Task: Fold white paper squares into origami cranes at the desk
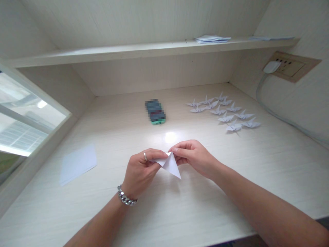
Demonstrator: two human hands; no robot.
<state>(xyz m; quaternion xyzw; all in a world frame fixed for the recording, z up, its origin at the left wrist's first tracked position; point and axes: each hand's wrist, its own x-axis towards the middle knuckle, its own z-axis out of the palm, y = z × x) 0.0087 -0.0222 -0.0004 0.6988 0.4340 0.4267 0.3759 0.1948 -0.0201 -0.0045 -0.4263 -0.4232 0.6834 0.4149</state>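
A partly folded sheet of white paper (171, 166) is held up just above the desk, one pointed flap hanging down toward me. My left hand (144, 168), with a ring and a chain bracelet, grips its left side between thumb and fingers. At its upper right corner, the thumb and fingertips of my right hand (191, 154) pinch the edge. Several folded white paper cranes (226, 118) stand grouped at the right rear of the desk. To the left lies a small stack of white paper sheets (78, 164).
A phone (155, 111) with a green edge, its screen blurred, lies behind my hands. Above the desk runs a shelf (128, 50) carrying folded papers (212, 39). On the right wall a plug sits in a socket (291, 67), its cable (277, 118) trailing down. A window (28, 113) is at left.
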